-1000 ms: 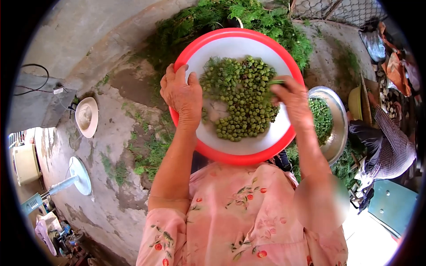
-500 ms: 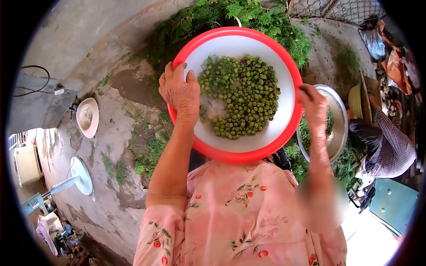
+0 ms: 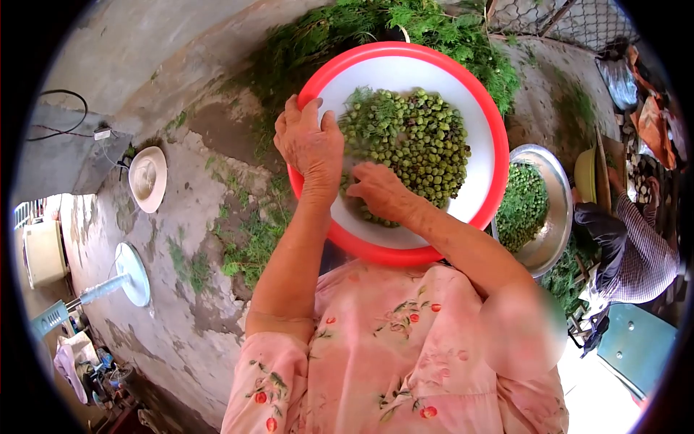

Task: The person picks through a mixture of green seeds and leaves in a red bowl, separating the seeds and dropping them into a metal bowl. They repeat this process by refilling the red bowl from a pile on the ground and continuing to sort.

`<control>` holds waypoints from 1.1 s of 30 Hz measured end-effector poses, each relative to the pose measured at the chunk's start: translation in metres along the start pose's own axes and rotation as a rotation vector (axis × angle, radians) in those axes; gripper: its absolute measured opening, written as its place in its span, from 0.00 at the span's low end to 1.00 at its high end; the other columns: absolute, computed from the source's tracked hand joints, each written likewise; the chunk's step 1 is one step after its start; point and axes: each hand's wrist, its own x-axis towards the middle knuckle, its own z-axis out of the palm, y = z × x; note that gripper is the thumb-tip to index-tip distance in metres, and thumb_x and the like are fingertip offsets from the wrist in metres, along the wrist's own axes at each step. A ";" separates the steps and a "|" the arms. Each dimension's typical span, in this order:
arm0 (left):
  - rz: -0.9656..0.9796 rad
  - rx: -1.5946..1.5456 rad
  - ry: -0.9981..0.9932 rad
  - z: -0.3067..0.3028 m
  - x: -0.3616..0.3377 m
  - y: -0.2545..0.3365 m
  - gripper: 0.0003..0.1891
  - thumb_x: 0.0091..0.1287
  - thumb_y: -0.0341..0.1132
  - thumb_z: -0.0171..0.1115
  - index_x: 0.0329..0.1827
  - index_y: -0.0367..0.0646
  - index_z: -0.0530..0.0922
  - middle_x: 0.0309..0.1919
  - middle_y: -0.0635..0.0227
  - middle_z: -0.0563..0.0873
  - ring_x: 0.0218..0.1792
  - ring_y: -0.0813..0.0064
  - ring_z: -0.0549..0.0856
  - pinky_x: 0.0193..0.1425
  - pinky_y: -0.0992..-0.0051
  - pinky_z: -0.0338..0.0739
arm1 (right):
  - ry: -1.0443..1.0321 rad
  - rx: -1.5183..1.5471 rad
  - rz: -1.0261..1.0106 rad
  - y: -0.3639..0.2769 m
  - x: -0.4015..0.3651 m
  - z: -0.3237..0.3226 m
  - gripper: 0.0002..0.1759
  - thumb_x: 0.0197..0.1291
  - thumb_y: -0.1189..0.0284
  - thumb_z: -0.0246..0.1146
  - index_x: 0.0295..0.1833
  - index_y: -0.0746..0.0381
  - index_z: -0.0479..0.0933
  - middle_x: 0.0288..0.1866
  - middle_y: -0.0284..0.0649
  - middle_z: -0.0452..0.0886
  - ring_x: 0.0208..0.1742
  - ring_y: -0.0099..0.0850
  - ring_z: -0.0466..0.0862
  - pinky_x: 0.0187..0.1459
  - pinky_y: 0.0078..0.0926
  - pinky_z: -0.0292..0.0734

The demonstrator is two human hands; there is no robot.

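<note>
A white basin with a red rim (image 3: pixel 499 145) rests over my lap, tilted a little. Many small round green fruits (image 3: pixel 434 145) lie in it, with feathery green sprigs (image 3: pixel 383 108) at their upper left. My left hand (image 3: pixel 311 137) is wrapped over the basin's left rim. Inside the basin, at the lower left of the fruits, is my right hand (image 3: pixel 379 192), fingers bent down; what they hold, if anything, is hidden.
At the right a metal bowl (image 3: pixel 553 195) holds green fruits and sprigs. Beyond it another person (image 3: pixel 636 246) sits by a yellow bowl (image 3: pixel 585 176). Leafy branches (image 3: pixel 463 43) lie ahead; a hat (image 3: pixel 147 179) and a fan (image 3: pixel 132 275) are left.
My right hand has moved left from the basin's right rim to inside the basin. The basin and my left hand appear slightly further right in view.
</note>
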 end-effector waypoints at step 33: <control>0.031 -0.025 -0.006 -0.004 0.001 0.004 0.14 0.51 0.36 0.65 0.42 0.46 0.82 0.57 0.56 0.76 0.57 0.55 0.72 0.59 0.59 0.65 | 0.082 -0.215 -0.049 -0.010 -0.005 0.001 0.03 0.43 0.76 0.58 0.25 0.58 0.77 0.27 0.37 0.73 0.36 0.36 0.75 0.42 0.31 0.71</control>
